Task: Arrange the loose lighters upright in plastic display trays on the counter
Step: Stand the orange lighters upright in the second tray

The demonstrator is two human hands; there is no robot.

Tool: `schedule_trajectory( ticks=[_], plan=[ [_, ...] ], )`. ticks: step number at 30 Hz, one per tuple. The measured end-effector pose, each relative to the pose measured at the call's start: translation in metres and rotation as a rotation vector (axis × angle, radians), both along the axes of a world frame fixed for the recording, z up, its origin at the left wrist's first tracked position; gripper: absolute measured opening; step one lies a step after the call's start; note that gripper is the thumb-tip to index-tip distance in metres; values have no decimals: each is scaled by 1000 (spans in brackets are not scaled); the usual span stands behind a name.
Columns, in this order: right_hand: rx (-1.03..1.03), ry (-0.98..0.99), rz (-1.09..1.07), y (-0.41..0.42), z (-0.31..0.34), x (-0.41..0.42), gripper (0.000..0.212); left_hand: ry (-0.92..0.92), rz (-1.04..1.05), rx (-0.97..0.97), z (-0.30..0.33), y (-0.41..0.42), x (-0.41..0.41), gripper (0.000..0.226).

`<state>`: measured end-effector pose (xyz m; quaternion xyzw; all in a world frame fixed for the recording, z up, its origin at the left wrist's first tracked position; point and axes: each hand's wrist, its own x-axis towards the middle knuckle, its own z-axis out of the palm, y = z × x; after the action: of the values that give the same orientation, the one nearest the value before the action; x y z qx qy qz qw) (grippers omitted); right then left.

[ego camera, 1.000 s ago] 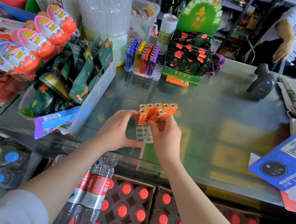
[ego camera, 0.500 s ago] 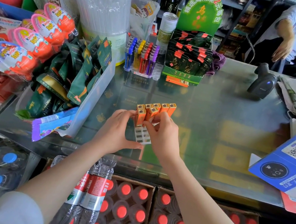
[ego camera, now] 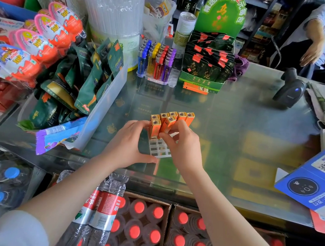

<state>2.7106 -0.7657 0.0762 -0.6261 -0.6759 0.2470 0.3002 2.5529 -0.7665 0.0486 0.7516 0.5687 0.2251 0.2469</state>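
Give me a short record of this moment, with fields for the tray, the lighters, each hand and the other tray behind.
tray: clear plastic tray on the glass counter, near slots empty
orange lighters: row upright at the tray's far side
left hand: fingers at the left end lighter, thumb on the counter
right hand: pinches a tilted lighter
back tray: coloured lighters upright
loose lighters: two orange ones flat by the green box

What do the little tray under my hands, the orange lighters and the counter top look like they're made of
Tray: clear, colourless plastic, probably rigid; the counter shows through its grid of slots.
Orange lighters: glossy orange shells, plastic or lacquered metal, hard to tell; the tops look brassy metal.
Counter top: likely glass, smooth and reflective; it mirrors the goods, and printed sheets show beneath it.
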Motion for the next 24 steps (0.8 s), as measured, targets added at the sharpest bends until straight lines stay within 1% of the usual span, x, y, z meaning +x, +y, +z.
schedule_trajectory(
  ticks=[6,8,11,12,14,17,21,24],
  plan=[
    [105,-286,12,-1,1,-4,33,-3,3,-29,0,1,0,88],
    [136,-293,20,0,8,-3,38,-16,4,-38,0,1,1,86],
    [191,-222,46,2,22,0,42,-29,-1,-40,0,1,0,84],
    [221,-223,71,3,25,2,41,-31,-4,-40,0,0,0,84],
    [272,-251,127,5,28,4,32,-35,-7,-39,0,-1,-1,83],
    [297,-270,206,12,32,9,22,-35,-8,-38,1,-1,0,82],
    [318,-331,321,20,32,16,20,-24,-8,-42,3,-2,0,81],
    [474,-455,308,21,23,17,21,-20,-4,-58,4,-2,0,82]
  ],
)
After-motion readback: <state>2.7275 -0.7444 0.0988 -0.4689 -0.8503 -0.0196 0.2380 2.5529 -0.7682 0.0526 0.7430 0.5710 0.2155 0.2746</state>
